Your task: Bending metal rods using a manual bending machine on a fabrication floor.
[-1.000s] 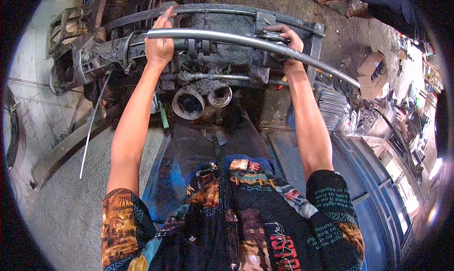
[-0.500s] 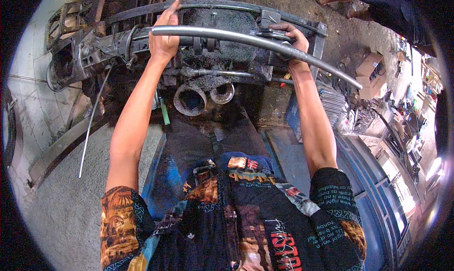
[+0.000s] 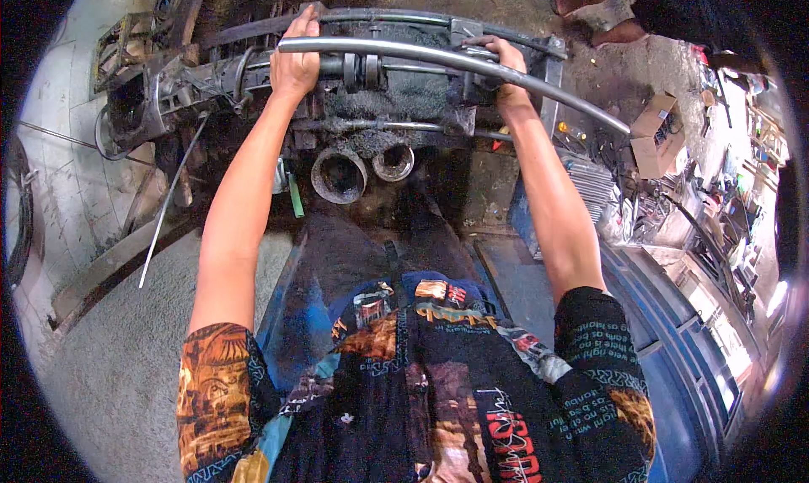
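A long, curved, shiny metal pipe [image 3: 421,55] stretches across the machine, its right end bending down toward me. It passes in front of both hands. My left hand [image 3: 295,69] is open at the pipe's left end, fingers stretched up beyond it toward the machine's far bar. At the right, my right hand [image 3: 511,69] is closed beside a bracket, its fingers curled on a dark piece that the pipe and fingers partly hide. Below lies the dark, greasy metal bending machine [image 3: 421,106], with rods and rollers.
Two round metal cups [image 3: 339,176] hang at the machine's near side. A thin rod [image 3: 173,201] slants down at the left. A cardboard box [image 3: 659,138] and scattered scrap lie to the right, near a blue metal frame [image 3: 649,331]. Another person's foot [image 3: 619,32] shows at the upper right.
The pipe's right end has shifted up and left, and my right hand has moved slightly left. My left hand stays at the pipe's left end. The whole view has shifted a little.
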The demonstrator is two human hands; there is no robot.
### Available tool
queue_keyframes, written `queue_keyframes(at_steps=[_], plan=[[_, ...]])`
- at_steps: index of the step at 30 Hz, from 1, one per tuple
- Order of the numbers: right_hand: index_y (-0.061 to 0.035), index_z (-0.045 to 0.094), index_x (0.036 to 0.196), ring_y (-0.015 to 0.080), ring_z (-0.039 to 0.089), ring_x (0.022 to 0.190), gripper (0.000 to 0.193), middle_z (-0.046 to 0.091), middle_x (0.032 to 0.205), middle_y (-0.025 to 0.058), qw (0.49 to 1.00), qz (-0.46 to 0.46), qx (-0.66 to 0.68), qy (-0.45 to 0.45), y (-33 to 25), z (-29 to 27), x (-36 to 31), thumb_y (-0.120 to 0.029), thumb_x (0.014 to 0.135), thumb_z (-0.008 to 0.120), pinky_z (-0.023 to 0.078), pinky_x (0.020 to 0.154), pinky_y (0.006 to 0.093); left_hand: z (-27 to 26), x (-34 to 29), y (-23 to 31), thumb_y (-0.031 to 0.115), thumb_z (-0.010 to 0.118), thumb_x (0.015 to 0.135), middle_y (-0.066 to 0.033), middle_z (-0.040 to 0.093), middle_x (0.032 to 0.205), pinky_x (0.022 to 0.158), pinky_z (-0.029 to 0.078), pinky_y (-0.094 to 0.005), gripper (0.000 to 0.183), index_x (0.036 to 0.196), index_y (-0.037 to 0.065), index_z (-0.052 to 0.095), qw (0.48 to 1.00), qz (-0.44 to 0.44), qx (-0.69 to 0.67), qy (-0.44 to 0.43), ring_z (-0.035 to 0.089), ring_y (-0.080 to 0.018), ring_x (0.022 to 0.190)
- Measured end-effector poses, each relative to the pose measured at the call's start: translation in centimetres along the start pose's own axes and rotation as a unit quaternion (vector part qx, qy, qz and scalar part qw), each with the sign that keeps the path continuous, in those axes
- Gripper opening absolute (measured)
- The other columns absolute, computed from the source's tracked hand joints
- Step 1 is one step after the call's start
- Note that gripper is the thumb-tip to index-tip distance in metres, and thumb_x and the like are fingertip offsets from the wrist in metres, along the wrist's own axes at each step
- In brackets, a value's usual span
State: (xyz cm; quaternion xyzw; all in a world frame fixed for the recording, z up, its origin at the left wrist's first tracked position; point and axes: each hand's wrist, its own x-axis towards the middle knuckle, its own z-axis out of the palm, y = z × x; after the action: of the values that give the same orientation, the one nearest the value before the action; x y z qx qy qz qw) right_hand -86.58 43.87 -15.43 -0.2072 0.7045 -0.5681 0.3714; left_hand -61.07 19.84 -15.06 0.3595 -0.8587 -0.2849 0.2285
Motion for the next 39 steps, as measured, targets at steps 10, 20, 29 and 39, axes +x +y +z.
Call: queue_keyframes(at_steps=[10, 20, 29, 39], plan=[[0.0005, 0.065, 0.101, 0.0369, 0.064, 0.092, 0.02, 0.067, 0.094, 0.0209, 0.931, -0.14, -0.19, 0.279, 1.3, 3.4, -13.9, -0.014, 0.088, 0.059, 0.048, 0.084, 0.0417, -4.1, -5.8, 3.4, 0.027, 0.055, 0.095, -0.0241, 0.055, 0.125, 0.102, 0.04, -0.0414, 0.046, 0.129, -0.004, 0.05, 0.996, 0.02, 0.02, 0.087, 0.051, -0.0394, 0.119], [0.0027, 0.058, 0.098, 0.0422, 0.06, 0.099, 0.031, 0.061, 0.102, 0.0257, 0.889, 0.158, -0.308, 0.301, 11.8, -0.5, -15.6, -0.025, 0.084, 0.06, 0.048, 0.086, 0.0495, -7.4, -27.2, 2.0, 0.026, 0.062, 0.09, -0.0245, 0.05, 0.108, 0.09, 0.041, -0.0484, 0.043, 0.116, -0.006, 0.048, 0.954, -0.218, 0.191, 0.073, 0.051, -0.0425, 0.103], [-0.0005, 0.062, 0.105, 0.0416, 0.064, 0.097, 0.043, 0.067, 0.099, 0.0259, 0.859, 0.278, -0.33, 0.275, 12.1, -1.0, -14.5, -0.037, 0.083, 0.065, 0.051, 0.086, 0.0487, -5.8, -29.9, -0.5, 0.033, 0.056, 0.094, -0.0271, 0.056, 0.127, 0.096, 0.044, -0.0477, 0.056, 0.142, 0.008, 0.042, 0.891, -0.443, 0.034, -0.089, 0.055, -0.044, 0.115], [0.0042, 0.057, 0.082, 0.0309, 0.068, 0.061, 0.042, 0.066, 0.08, 0.0221, 0.925, 0.319, -0.124, 0.163, 8.7, -2.4, -21.3, -0.032, 0.097, 0.042, 0.052, 0.052, 0.0434, -6.3, -29.5, 0.0, 0.027, 0.054, 0.094, -0.0265, 0.062, 0.117, 0.091, 0.048, -0.0486, 0.047, 0.137, 0.008, 0.049, 0.905, -0.397, 0.114, -0.102, 0.06, -0.0424, 0.106]])
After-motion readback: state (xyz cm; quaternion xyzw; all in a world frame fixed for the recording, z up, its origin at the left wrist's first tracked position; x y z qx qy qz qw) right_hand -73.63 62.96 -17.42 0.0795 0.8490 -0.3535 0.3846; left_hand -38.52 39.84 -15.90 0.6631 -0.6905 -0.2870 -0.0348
